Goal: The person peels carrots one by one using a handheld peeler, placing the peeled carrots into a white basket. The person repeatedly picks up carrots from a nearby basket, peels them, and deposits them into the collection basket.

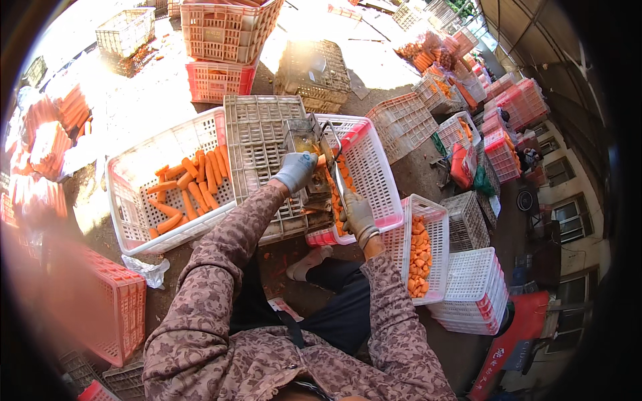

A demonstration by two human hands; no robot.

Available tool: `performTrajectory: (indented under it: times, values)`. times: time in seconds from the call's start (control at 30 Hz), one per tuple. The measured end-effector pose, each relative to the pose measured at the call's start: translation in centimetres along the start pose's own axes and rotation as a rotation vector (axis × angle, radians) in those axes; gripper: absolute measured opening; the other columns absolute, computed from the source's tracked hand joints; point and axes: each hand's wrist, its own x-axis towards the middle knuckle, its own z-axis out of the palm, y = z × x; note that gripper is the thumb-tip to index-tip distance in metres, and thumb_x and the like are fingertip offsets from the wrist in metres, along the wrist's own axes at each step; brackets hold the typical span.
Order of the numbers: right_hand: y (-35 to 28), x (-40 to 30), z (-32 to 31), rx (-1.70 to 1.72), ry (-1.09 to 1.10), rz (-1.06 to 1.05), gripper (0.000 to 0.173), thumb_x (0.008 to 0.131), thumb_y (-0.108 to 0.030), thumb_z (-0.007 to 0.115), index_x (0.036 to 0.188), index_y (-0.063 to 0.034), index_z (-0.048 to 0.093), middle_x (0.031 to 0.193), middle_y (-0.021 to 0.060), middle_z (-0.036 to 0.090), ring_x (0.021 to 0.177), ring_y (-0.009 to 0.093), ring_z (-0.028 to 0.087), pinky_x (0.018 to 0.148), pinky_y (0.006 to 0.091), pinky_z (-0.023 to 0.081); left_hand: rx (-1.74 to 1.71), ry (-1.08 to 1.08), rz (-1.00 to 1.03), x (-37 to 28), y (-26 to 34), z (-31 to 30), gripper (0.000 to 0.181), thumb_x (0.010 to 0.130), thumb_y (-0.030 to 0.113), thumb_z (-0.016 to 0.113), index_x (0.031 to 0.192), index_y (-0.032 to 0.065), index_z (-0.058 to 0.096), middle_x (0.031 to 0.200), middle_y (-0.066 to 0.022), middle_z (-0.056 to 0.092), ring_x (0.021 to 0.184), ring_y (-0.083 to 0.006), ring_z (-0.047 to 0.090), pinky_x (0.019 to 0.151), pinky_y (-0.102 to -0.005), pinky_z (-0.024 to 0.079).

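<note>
My left hand, in a grey-white work glove, grips a carrot whose end sticks out toward the blade. My right hand, gloved too, is closed around the handle of a long knife; its steel blade points away from me beside the carrot. Both hands work over a metal and wood cutting stand, fixed on an upturned plastic crate. To the left, a white basket holds whole peeled carrots. Cut carrot pieces lie in the pink-and-white basket below the blade.
At my right stands a basket of carrot chunks, beside stacked white baskets. A red crate is at my left. Ahead rise stacked crates. Bagged carrots lie far left. My foot rests under the work.
</note>
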Motion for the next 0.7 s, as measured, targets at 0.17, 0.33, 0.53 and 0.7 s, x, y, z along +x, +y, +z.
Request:
performTrajectory:
  times: [0.17,0.33,0.53,0.7]
  values:
    - [11.0,6.2,1.1,-0.493,0.423,-0.247,0.063,0.097,-0.055,0.041,0.135,-0.0075,0.054,0.071,0.0159,0.067,0.057,0.026,0.065,0.071,0.0367,0.053,-0.064,0.048,0.074,1.9,2.2,0.7,0.011,0.085,0.014,0.062,0.093,0.0059,0.063,0.091,-0.0147,0.068,0.083,-0.0325,0.069,0.070,-0.0422,0.054]
    - [0.3,-1.2,0.1,-0.006,-0.015,-0.038,0.055,0.098,-0.054,0.042,0.112,-0.0049,0.063,0.059,0.0111,0.060,0.046,0.020,0.059,0.053,0.0358,0.050,-0.075,0.044,0.022,0.2,0.1,0.2,0.010,0.085,0.011,0.060,0.093,0.0056,0.063,0.090,-0.0155,0.068,0.084,-0.0332,0.069,0.070,-0.0422,0.054]
    - [7.4,1.9,3.1,-0.375,0.276,-0.117,0.058,0.098,-0.055,0.037,0.120,-0.0066,0.061,0.112,0.0228,0.065,0.108,0.042,0.059,0.091,0.0481,0.046,-0.096,0.016,0.034,1.4,1.3,1.4,0.011,0.086,0.016,0.060,0.093,0.0074,0.063,0.091,-0.0143,0.068,0.086,-0.0342,0.068,0.074,-0.0421,0.054]
    - [7.9,2.8,2.3,-0.360,0.283,-0.173,0.052,0.097,-0.051,0.043,0.120,-0.0077,0.061,0.110,0.0224,0.065,0.105,0.042,0.060,0.087,0.0455,0.049,-0.345,0.040,-0.119,1.9,1.4,-1.8,0.027,0.090,0.023,0.066,0.109,0.0041,0.065,0.093,-0.0161,0.071,0.085,-0.0288,0.069,0.075,-0.0373,0.053]
